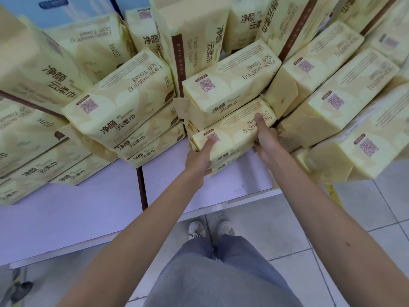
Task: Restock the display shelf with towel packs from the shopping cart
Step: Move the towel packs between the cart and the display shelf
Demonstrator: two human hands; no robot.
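Observation:
A pale yellow towel pack lies flat in a stack on the white display shelf, with another pack on top of it and one below. My left hand grips its near left corner, thumb laid on the top face. My right hand grips its near right end, thumb stretched over the top. Several more identical packs fill the shelf left, right and behind. No shopping cart is in view.
A stack of three packs stands to the left. Tilted packs crowd the right side and overhang the shelf edge. A dark divider strip splits the shelf. Grey tiled floor and my shoes lie below.

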